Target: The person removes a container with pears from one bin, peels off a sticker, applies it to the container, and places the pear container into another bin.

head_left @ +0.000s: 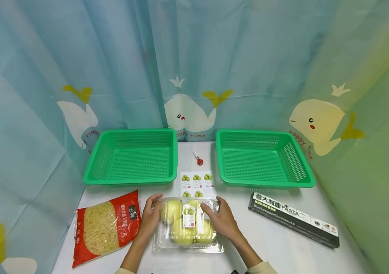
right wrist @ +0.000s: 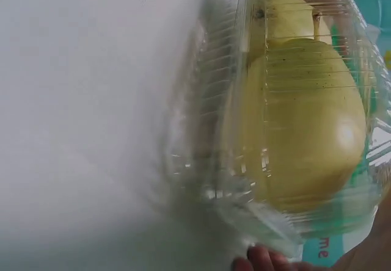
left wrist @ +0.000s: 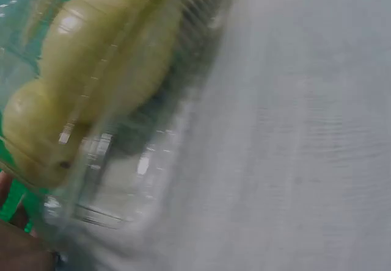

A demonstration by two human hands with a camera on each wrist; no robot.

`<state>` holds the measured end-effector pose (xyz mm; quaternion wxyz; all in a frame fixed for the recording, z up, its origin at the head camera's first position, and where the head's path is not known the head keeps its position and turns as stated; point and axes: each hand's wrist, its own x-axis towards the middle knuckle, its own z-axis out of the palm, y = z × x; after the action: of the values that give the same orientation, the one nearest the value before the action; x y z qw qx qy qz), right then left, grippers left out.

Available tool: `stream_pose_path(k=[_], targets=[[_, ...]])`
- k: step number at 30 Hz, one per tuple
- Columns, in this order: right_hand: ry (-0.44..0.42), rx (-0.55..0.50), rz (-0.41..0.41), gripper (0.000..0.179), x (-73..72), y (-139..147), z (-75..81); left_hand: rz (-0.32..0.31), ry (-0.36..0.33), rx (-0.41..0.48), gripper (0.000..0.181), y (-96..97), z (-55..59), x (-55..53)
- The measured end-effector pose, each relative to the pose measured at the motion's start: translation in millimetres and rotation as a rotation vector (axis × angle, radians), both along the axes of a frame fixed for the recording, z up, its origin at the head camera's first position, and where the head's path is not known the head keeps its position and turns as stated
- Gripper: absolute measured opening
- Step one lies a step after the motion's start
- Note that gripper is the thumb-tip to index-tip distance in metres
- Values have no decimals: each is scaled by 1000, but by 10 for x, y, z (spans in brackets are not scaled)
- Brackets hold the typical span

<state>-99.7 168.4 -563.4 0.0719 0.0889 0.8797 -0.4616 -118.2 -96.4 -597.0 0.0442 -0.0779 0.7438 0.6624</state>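
Observation:
A clear plastic clamshell box (head_left: 163,245) of yellow-green pears (head_left: 172,211) is at the front middle of the table. On its lid is a white sticker (head_left: 189,215) with a fruit picture. My left hand (head_left: 151,215) grips the box's left side near the far corner. Opposite it, my right hand (head_left: 225,219) holds the right side, thumb over the lid. In the right wrist view, fingertips (right wrist: 261,259) curl at the box's corner beside a large pear (right wrist: 305,124). Part of the left hand (left wrist: 24,246) shows at the box edge in the left wrist view.
Behind the box lies a sticker sheet (head_left: 197,182), with a red lollipop (head_left: 199,161) beyond it. Two green baskets, left (head_left: 139,165) and right (head_left: 252,165), stand at the back. A red pasta bag (head_left: 102,228) lies left, a black-and-white pasta box (head_left: 293,220) right.

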Motion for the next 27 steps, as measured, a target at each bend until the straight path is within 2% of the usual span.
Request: stream_pose_path(k=[3,9,13,16,20,24,27], targets=[[-49,-62,-33,102,61,18,-4,-1,-24,14,51,-18,-55,44],[-54,-173,-52,97,140,-38,18,-41,6,78,57,11,-103,75],[-90,-228,-76,95,172,-64,53,-59,28,134,57,33,-101,94],[-117,-314,-84,92,196,-50,89,-71,28,162,56,47,-82,109],[-77,-429,-52,94,212,5,158,-77,31,203,56,66,-29,97],[-26,-438,-27,92,202,101,267,-76,62,268,55,128,19,58],[9,-410,-18,92,175,183,379,-86,96,389,54,201,42,15]])
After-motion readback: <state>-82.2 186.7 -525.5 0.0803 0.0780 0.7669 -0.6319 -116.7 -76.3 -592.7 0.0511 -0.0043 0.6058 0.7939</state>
